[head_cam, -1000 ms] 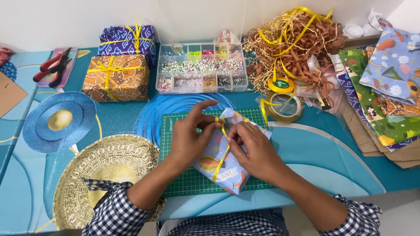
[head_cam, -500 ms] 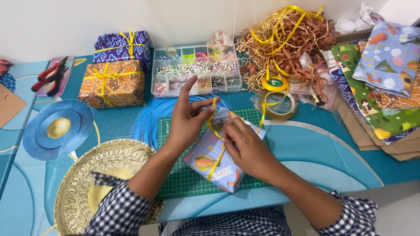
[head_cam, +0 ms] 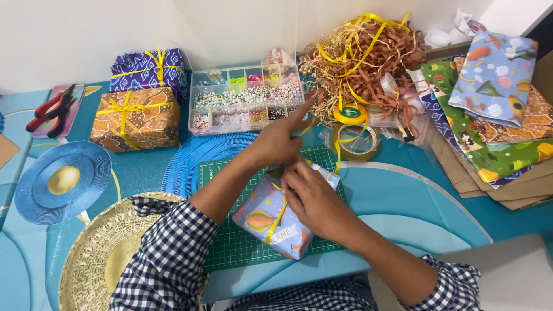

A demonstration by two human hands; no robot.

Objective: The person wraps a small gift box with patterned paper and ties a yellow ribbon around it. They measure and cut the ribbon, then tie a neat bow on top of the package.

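The work in hand appears to be tying the yellow ribbon around a small light-blue wrapped parcel, which lies tilted on the green cutting mat at the near middle of the table. The right hand rests curled on top of the parcel, its fingers pressed down where the ribbon crosses, seemingly pinning the crossing. The left hand is raised just beyond the parcel, forefinger stretched out and the other fingers bunched, apparently pinching a ribbon end, though the pinch itself is hidden. The next move would call for a steady pull while the crossing stays pinned, so the knot sits snug. Close by, a ribbon spool and a roll of clear tape lie just right of the mat, and the bead organiser box sits near the raised fingertip. Two finished gifts, red pliers, shredded paper filler and stacked wrapping sheets lie well apart.
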